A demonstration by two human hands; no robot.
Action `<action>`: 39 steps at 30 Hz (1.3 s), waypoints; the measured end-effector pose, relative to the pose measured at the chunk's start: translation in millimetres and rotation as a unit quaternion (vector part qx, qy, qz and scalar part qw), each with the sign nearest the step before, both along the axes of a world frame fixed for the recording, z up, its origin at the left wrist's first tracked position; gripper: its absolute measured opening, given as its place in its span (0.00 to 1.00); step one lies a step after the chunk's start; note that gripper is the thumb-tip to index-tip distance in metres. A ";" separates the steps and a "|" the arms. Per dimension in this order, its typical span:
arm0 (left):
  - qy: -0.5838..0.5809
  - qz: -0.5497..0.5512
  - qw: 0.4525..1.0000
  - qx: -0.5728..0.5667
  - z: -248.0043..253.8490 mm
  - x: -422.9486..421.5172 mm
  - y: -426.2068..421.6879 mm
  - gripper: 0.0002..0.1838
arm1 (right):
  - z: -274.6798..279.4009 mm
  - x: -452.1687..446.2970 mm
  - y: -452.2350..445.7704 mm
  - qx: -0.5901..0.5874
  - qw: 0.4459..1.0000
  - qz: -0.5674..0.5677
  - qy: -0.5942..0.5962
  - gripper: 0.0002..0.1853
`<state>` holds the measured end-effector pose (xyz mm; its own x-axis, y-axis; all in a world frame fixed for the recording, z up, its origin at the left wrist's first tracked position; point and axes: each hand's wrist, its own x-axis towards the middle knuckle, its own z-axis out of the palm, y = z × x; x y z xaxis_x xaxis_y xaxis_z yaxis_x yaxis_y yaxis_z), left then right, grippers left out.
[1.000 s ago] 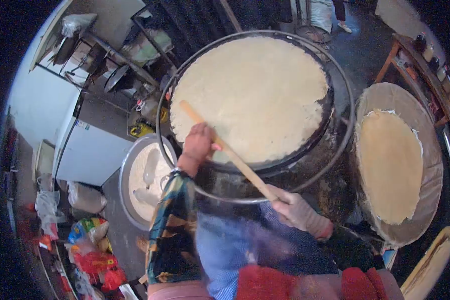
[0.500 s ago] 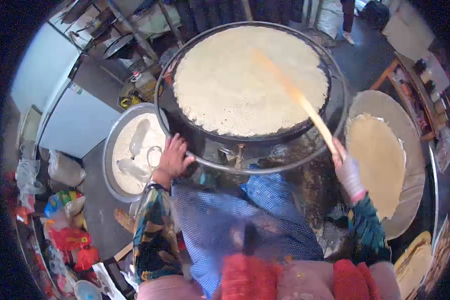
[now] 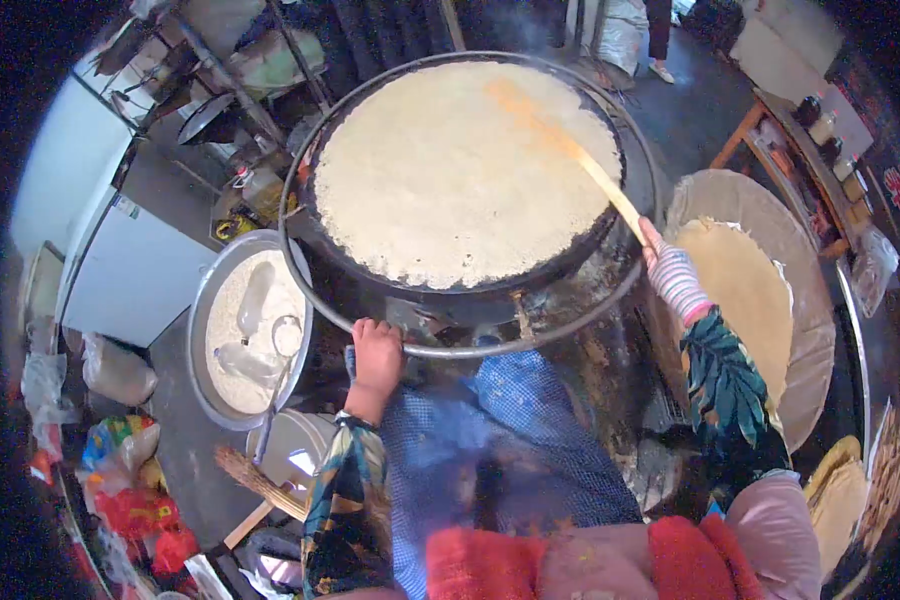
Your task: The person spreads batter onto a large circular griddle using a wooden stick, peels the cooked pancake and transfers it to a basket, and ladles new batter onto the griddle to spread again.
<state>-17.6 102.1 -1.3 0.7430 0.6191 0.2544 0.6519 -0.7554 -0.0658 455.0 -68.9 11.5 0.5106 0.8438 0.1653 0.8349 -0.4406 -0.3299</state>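
Wooden and slender, the stick (image 3: 615, 194) extends obliquely across a pale round sheet (image 3: 450, 170), which we see spread over a dark griddle (image 3: 410, 287) at the centre of the view. Its far half is blurred above the sheet, and we cannot tell whether it touches. We find the right hand (image 3: 673, 275), in a striped glove, closed around the stick's near end, just beyond the griddle's right edge. We note the left hand (image 3: 376, 358), bare, with fingers curled at the near-left part of the metal ring (image 3: 460, 352) encircling the griddle; whether it grips or merely rests there, we cannot tell. To the left we observe a metal basin (image 3: 201, 350) of pale matter, bearing two clear bottles (image 3: 257, 300) and a ladle (image 3: 286, 337). To the right, we see a tan sheet (image 3: 735, 290) lying on a covered oval-looking tray (image 3: 813, 330).
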 end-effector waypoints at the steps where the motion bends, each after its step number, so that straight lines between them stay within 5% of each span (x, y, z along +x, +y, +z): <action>1: 0.014 0.016 1.000 -0.011 -1.4 -0.4 0.8 0.06 | -2.6 9.6 21.9 0.030 0.999 -0.004 0.036 0.26; 5: 0.047 0.081 0.995 -0.014 9.7 2.2 -1.9 0.11 | 0.2 39.6 64.3 0.012 0.998 -0.042 -0.043 0.24; 8: 0.049 0.100 0.994 -0.006 2.8 -8.4 12.9 0.12 | 20.9 17.4 84.7 0.060 0.954 -0.115 0.269 0.21; 10: 0.071 0.108 0.992 -0.005 2.7 -9.7 19.4 0.11 | -1.2 20.3 68.4 0.135 0.952 0.002 0.274 0.21; 12: 0.064 0.099 0.993 0.001 7.7 -12.1 22.6 0.08 | 61.0 -59.3 27.8 0.079 0.901 -0.045 0.425 0.21; 18: 0.044 0.167 0.985 -0.031 -9.9 23.3 -10.7 0.07 | 61.8 -148.4 -86.4 -0.026 0.844 0.078 0.530 0.23; 21: 0.042 0.188 0.981 0.005 -14.6 73.3 -68.6 0.08 | 107.0 -213.0 -90.8 -0.122 0.823 0.189 0.522 0.28; 24: -0.188 0.134 0.939 0.254 -30.5 108.9 -143.6 0.10 | 149.8 -256.8 -74.9 -0.161 0.813 0.278 0.486 0.27; 26: -0.422 -0.061 0.904 0.031 -40.9 95.6 -210.6 0.14 | 171.3 -279.8 -62.2 -0.192 0.787 0.410 0.420 0.24; 27: -0.419 -0.060 0.906 0.025 -38.1 75.8 -223.8 0.14 | 191.0 -294.8 -55.5 -0.201 0.796 0.480 0.309 0.22; 30: -0.176 -0.034 0.923 -0.340 19.2 -17.9 -263.3 0.15 | 191.6 -329.5 -37.2 -0.162 0.792 0.565 0.167 0.17; 32: -0.184 -0.044 0.916 -0.354 55.8 -101.1 -273.9 0.12 | 151.9 -357.8 -16.3 -0.132 0.756 0.622 0.156 0.18; 34: -0.362 0.104 0.873 -0.309 119.9 -156.3 -290.4 0.08 | 161.1 -400.1 -16.0 -0.198 0.727 0.584 0.301 0.22; 36: -0.483 0.192 0.776 -0.357 179.3 -187.3 -305.0 0.08 | 145.5 -426.4 -17.4 -0.070 0.747 0.598 0.282 0.18; 39: -0.420 -0.083 0.770 -0.473 232.2 -207.3 -323.7 0.09 | 90.0 -440.0 -20.9 0.032 0.708 0.522 0.474 0.17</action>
